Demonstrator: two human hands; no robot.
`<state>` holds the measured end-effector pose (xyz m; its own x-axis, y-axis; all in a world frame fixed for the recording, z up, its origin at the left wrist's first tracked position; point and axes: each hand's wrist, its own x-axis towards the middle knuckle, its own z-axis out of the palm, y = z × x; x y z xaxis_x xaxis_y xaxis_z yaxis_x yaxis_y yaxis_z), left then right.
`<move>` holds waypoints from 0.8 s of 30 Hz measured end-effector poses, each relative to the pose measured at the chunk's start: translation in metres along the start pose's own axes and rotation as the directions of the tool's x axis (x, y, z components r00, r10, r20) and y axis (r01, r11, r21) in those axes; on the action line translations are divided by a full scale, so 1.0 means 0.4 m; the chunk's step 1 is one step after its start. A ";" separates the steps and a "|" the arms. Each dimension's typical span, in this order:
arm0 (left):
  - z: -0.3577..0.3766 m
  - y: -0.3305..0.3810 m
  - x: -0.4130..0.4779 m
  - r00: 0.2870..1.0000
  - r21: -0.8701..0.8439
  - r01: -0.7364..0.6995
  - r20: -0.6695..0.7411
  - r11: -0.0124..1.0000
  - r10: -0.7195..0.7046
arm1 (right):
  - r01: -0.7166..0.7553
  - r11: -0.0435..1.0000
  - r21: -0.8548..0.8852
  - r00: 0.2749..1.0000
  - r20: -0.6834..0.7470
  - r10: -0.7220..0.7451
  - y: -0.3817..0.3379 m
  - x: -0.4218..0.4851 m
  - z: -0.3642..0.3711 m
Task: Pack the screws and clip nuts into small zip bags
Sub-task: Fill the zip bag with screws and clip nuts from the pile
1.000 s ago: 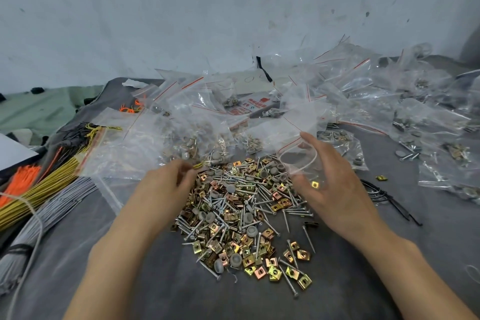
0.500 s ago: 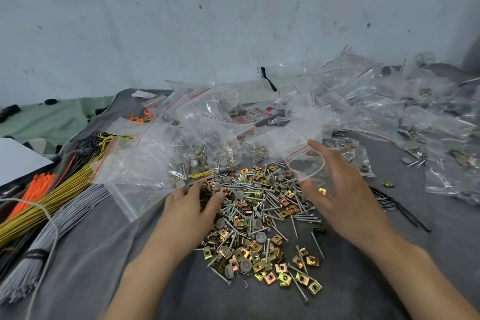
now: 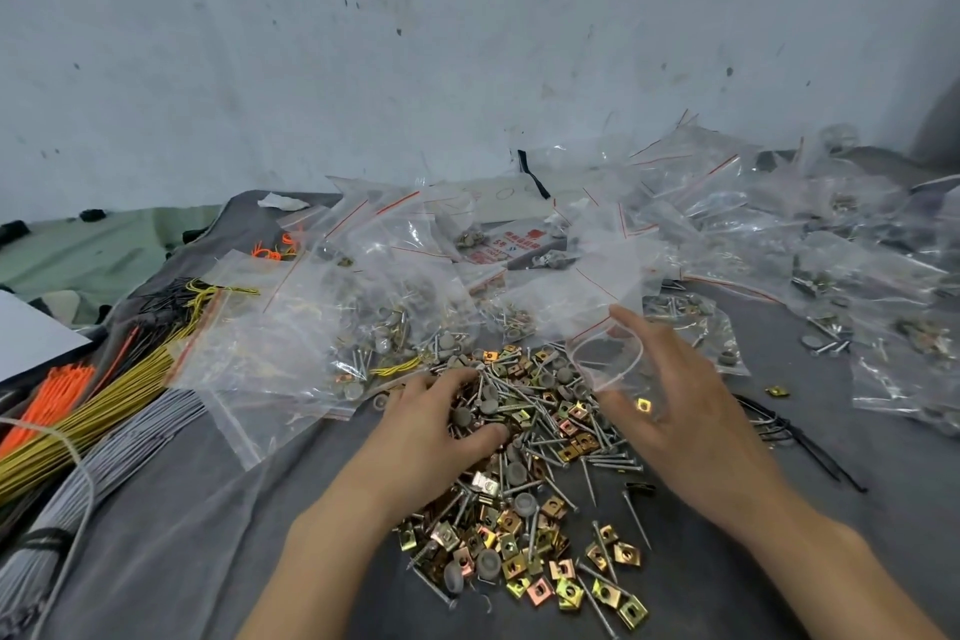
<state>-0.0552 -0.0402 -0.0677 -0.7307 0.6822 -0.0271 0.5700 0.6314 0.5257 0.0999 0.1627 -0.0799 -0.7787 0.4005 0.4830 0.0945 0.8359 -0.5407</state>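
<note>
A loose pile of silver screws, gold clip nuts and grey caps [image 3: 535, 478] lies on the grey cloth in front of me. My left hand [image 3: 441, 426] is down on the pile's upper left part, its fingers curled into the pieces. My right hand [image 3: 670, 405] holds a small clear zip bag [image 3: 608, 369] by its mouth, held wide above the pile's right edge, with one gold clip nut [image 3: 644, 404] inside it. Whether the left fingers pinch a particular piece is hidden.
Filled and unfilled zip bags [image 3: 322, 338] lie heaped behind the pile and across the right side [image 3: 841, 276]. Bundles of yellow, grey and orange cable ties [image 3: 104, 411] lie at the left. Black ties [image 3: 789, 437] lie at the right. A pale wall stands behind.
My left hand has moved right and toward me, from the pile's far left edge onto the pile, and its fingers now dig into the pieces. The right hand keeps the bag in place.
</note>
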 end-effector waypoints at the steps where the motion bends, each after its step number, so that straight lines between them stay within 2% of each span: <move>1: -0.002 -0.001 0.003 1.000 -0.003 -0.005 -0.004 1.000 0.005 | 0.006 1.000 0.001 1.000 0.001 -0.006 0.001 -0.002 -0.001; 7: -0.016 -0.015 0.003 0.997 -0.022 -0.070 -0.039 0.997 0.069 | 0.011 1.000 -0.005 1.000 0.028 -0.011 0.008 -0.007 -0.005; 12: -0.039 -0.036 0.005 0.990 -0.042 -0.028 -0.136 0.999 0.022 | -0.004 1.000 -0.010 0.999 0.032 0.004 0.017 -0.010 -0.013; 19: -0.050 -0.047 0.006 0.974 0.079 0.046 -0.227 0.996 -0.027 | -0.004 1.000 -0.014 1.000 0.028 0.005 0.021 -0.003 -0.018; 22: -0.048 -0.034 0.007 0.962 0.128 0.025 -0.273 0.991 0.011 | -0.003 1.000 -0.021 1.000 0.023 0.004 0.020 0.000 -0.016; 24: -0.042 -0.023 0.016 0.943 0.224 0.001 -0.326 0.974 0.074 | -0.003 1.000 -0.021 1.000 0.027 0.003 0.017 0.002 -0.015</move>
<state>-0.0715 -0.0479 -0.0584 -0.7689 0.5696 0.2904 0.6390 0.6988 0.3215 0.1036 0.1711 -0.0792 -0.7949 0.3930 0.4622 0.1098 0.8424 -0.5275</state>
